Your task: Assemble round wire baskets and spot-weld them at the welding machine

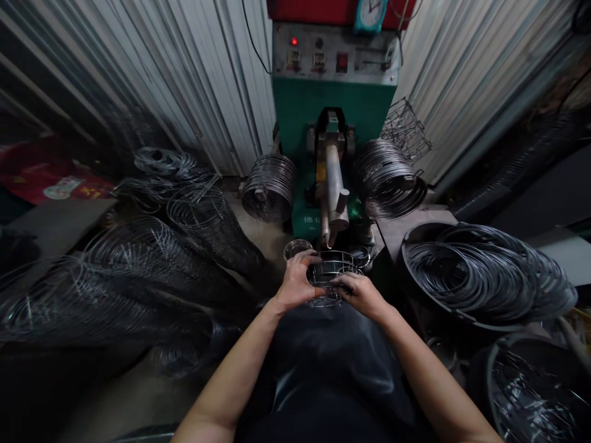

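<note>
Both hands are at a round wire basket frame (336, 266) just below the tip of a green machine's metal arm (333, 178). My left hand (298, 280) grips the frame's left side, its thumb and fingers spread around the wires, with orange coverings on some digits. On the right side, my right hand (360, 292) is closed, fingertips pinched at the frame's near wires; the exact piece between them is too small to make out. The frame sits close above a dark apron (332, 363).
Wire ring bundles hang left (269, 187) and right (388, 178) of the machine. A black tub (409, 271) of rings stands at right, above a bucket (492, 381) of short wires. Stacked wire baskets (152, 271) fill the left. A small round dish (298, 248) sits behind my left hand.
</note>
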The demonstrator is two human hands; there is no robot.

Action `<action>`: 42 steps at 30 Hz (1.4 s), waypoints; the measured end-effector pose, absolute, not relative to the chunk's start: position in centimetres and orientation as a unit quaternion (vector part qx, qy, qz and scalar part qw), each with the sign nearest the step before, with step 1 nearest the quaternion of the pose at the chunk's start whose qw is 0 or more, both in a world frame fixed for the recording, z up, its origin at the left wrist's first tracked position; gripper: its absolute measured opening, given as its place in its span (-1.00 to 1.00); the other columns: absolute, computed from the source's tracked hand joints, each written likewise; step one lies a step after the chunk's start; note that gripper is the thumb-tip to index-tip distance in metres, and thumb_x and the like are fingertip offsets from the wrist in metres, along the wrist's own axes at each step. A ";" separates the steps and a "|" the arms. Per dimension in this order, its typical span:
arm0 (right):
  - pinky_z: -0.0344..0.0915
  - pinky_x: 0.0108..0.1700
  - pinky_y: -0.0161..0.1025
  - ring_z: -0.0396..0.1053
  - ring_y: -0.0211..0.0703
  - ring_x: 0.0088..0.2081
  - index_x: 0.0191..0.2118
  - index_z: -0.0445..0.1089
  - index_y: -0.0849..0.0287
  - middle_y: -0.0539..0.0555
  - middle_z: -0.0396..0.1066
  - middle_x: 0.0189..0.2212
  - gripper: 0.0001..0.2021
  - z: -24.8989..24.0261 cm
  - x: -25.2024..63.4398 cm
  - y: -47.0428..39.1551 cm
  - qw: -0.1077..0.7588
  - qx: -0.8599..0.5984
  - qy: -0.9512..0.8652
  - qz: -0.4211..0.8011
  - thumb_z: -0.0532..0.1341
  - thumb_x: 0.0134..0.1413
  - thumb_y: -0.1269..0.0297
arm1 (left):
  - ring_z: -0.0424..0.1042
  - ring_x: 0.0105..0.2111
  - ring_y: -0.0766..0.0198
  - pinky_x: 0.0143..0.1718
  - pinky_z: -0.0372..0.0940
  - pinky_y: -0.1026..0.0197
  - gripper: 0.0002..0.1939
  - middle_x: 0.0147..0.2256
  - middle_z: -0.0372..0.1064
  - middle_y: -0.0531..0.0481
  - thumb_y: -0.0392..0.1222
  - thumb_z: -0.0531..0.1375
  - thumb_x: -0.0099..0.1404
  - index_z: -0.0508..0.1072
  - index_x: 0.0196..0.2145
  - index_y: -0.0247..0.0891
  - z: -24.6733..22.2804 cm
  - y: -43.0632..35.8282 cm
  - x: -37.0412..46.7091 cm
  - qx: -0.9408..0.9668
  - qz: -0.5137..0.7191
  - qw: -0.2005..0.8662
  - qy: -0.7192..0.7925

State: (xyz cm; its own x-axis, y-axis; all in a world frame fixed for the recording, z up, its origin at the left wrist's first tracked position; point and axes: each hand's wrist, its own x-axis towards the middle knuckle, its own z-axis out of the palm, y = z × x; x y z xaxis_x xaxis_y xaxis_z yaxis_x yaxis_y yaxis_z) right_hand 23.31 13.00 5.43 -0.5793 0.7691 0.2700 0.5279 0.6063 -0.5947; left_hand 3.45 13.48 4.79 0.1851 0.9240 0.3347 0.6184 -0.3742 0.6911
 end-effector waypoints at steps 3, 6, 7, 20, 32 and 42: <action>0.34 -0.25 -0.27 0.43 -0.17 -0.28 -0.20 0.42 0.17 0.09 0.45 -0.31 -0.81 5.0 23.2 13.3 0.260 -0.386 -0.859 0.215 0.14 0.07 0.47 | 0.22 0.07 0.00 0.08 0.12 -0.07 -0.27 0.04 0.23 -0.12 -0.13 0.45 -0.31 0.33 -0.12 -0.19 4.5 14.1 3.2 0.745 0.372 0.209 0.513; 0.34 -0.26 -0.29 0.43 -0.18 -0.29 -0.21 0.42 0.16 0.08 0.45 -0.32 -0.81 4.8 23.2 13.7 0.262 -0.387 -0.859 0.209 0.13 0.07 0.48 | 0.22 0.07 -0.02 0.08 0.12 -0.09 -0.26 0.03 0.24 -0.14 -0.09 0.45 -0.31 0.33 -0.12 -0.21 4.1 14.8 3.1 0.748 0.377 0.207 0.506; 0.35 -0.26 -0.29 0.43 -0.18 -0.29 -0.21 0.42 0.16 0.08 0.45 -0.33 -0.81 4.7 23.1 13.9 0.263 -0.384 -0.861 0.207 0.13 0.07 0.48 | 0.22 0.07 -0.02 0.08 0.11 -0.09 -0.25 0.03 0.25 -0.15 -0.08 0.45 -0.32 0.33 -0.12 -0.21 4.0 15.0 3.0 0.749 0.379 0.206 0.503; 0.33 -0.28 -0.30 0.43 -0.19 -0.31 -0.28 0.43 0.18 0.08 0.46 -0.36 -0.84 5.1 22.6 16.9 0.271 -0.378 -0.866 0.181 0.15 0.05 0.50 | 0.20 0.08 0.02 0.11 0.09 -0.04 -0.38 0.04 0.20 -0.09 -0.08 0.43 -0.26 0.43 -0.15 -0.11 3.6 17.8 2.6 0.759 0.359 0.210 0.501; 0.33 -0.24 -0.29 0.43 -0.16 -0.26 -0.24 0.45 0.15 0.09 0.48 -0.31 -0.82 5.2 22.2 17.3 0.283 -0.407 -0.853 0.166 0.16 0.05 0.48 | 0.22 0.05 0.01 0.10 0.10 -0.06 -0.36 0.03 0.20 -0.09 -0.12 0.44 -0.25 0.47 -0.12 -0.09 4.3 18.0 3.2 0.732 0.361 0.223 0.533; 0.32 -0.26 -0.23 0.39 -0.15 -0.33 -0.12 0.39 0.14 0.06 0.44 -0.33 -0.64 4.7 23.8 14.5 0.482 -0.551 -0.612 0.300 0.29 -0.11 0.20 | 0.18 0.09 -0.02 0.12 0.06 -0.10 -0.35 0.05 0.18 -0.10 -0.06 0.44 -0.24 0.46 -0.10 -0.07 4.0 19.7 3.3 0.719 0.351 0.223 0.557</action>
